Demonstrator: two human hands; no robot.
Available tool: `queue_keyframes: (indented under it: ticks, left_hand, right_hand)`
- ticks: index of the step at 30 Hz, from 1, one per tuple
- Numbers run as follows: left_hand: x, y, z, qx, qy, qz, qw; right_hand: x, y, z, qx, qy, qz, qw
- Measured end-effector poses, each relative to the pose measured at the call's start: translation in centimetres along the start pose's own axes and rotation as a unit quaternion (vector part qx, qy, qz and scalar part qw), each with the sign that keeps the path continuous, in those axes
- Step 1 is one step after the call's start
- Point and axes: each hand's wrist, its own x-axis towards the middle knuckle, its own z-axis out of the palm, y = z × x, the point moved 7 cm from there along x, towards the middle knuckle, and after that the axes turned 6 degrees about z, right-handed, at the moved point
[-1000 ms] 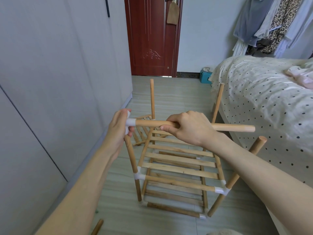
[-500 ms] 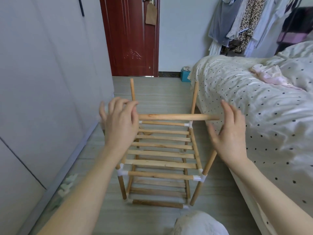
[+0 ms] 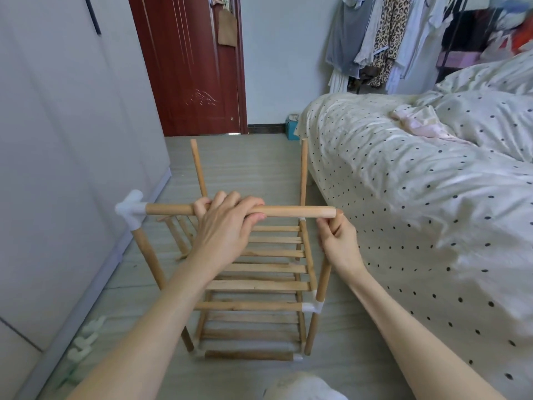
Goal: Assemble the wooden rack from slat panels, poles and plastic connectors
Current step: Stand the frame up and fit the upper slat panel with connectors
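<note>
Fitting top rail: left hand (image 3: 227, 223) gripping horizontal pole (image 3: 294, 211), right hand (image 3: 336, 241) pinching its free end; white connector (image 3: 131, 209) needed there next.

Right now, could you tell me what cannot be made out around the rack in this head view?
- Top of the near right post: hidden by the right hand, so any connector there is unseen.
- White connectors on the floor: blurred, count unclear.
- Rack's left rear corner: behind the left hand.
</note>
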Motion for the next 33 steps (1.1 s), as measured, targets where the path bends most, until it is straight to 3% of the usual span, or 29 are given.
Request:
queue_keyframes:
  ticks: [7, 14, 26, 30, 33]
  left_hand:
    - [0.1, 0.6, 0.3, -0.008, -0.013, 0.008, 1.000]
    - [0.3, 0.6, 0.5, -0.007, 0.000, -0.025, 1.000]
    - [0.4, 0.9, 0.6, -0.042, -0.023, -0.052, 0.998]
    - [0.0, 0.7, -0.8, -0.098, -0.008, -0.004, 0.995]
    - [-1.6, -0.3, -2.6, -0.119, 0.010, 0.042, 0.992]
  right_hand:
    - [1.3, -0.1, -0.4, -0.016, 0.033, -0.026, 0.999]
    - [0.4, -0.5, -0.8, -0.033, -0.011, -0.035, 0.999]
    - [-1.3, 0.4, -1.5, -0.156, -0.038, 0.036, 0.986]
    - [-3.5, 2.3, -1.1, -0.275, -0.082, 0.103, 0.952]
    - [-5.7, 2.8, 0.4, -0.433, -0.149, 0.143, 0.877]
